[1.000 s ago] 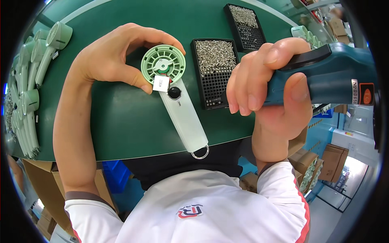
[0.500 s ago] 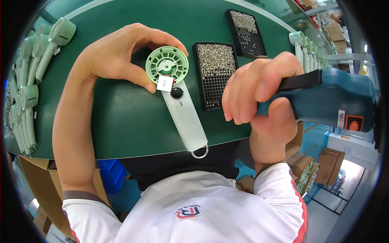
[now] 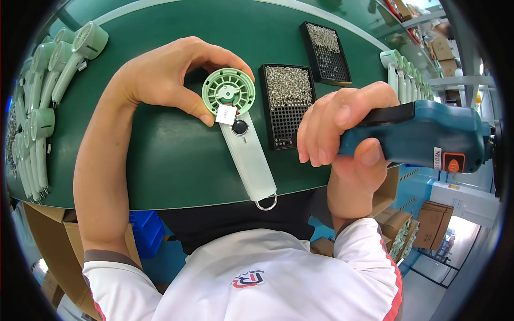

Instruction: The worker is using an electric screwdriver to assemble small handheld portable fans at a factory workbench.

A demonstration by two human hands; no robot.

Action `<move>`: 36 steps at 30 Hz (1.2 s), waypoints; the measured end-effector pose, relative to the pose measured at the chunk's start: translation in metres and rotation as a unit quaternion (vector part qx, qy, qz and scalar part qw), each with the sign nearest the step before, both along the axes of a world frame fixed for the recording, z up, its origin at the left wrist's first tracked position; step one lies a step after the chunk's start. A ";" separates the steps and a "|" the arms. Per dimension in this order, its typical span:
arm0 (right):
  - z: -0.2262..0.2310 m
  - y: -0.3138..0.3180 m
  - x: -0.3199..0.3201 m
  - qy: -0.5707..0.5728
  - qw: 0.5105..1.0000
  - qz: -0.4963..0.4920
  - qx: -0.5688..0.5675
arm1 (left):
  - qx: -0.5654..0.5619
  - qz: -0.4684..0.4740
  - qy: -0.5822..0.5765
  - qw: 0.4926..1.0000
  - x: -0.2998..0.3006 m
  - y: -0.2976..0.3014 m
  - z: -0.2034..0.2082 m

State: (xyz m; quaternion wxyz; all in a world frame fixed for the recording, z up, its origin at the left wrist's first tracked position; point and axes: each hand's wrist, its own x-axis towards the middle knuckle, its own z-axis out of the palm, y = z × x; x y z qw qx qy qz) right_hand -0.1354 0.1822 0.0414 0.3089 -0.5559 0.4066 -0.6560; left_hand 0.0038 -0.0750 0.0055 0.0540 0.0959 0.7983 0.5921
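My left hand (image 3: 168, 77) is closed around the round head of a pale green handheld fan (image 3: 250, 160), thumb on the near side. The fan's open housing faces up, showing spokes, a small hub and a red wire; a white paper tag sits where head meets handle. Its handle slants toward me, with a black round button and a metal loop at the table edge. In my right hand (image 3: 345, 120) is a teal electric screwdriver (image 3: 433, 136) with a black lever, held sideways to the right of the fan. Its bit is hidden behind my fingers.
A black perforated tray (image 3: 282, 120) of small silver screws lies between my hands, with a second screw tray (image 3: 333, 64) behind it. Several green fans (image 3: 40, 125) are stacked at left; more fans (image 3: 404, 72) stand in a row at right. Cardboard boxes (image 3: 436, 224) are below right.
The whole view has shifted slightly. Relative to the near screw tray, the fan and my left hand sit almost the same; the screwdriver in my right hand has moved only a little.
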 end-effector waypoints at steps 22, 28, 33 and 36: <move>0.068 -0.045 -0.004 0.033 0.997 0.037 -0.060 | -0.022 -0.016 0.043 0.999 -0.001 0.006 0.000; 0.045 -0.058 -0.002 -0.005 0.997 0.037 -0.070 | -0.015 -0.019 0.063 0.998 0.002 0.004 -0.004; 0.039 -0.063 0.001 -0.017 0.996 0.043 -0.071 | -0.021 -0.019 0.062 0.998 0.003 0.004 -0.004; 0.038 -0.062 0.005 -0.012 0.998 0.018 -0.064 | -0.021 -0.019 0.062 0.998 0.002 0.004 -0.004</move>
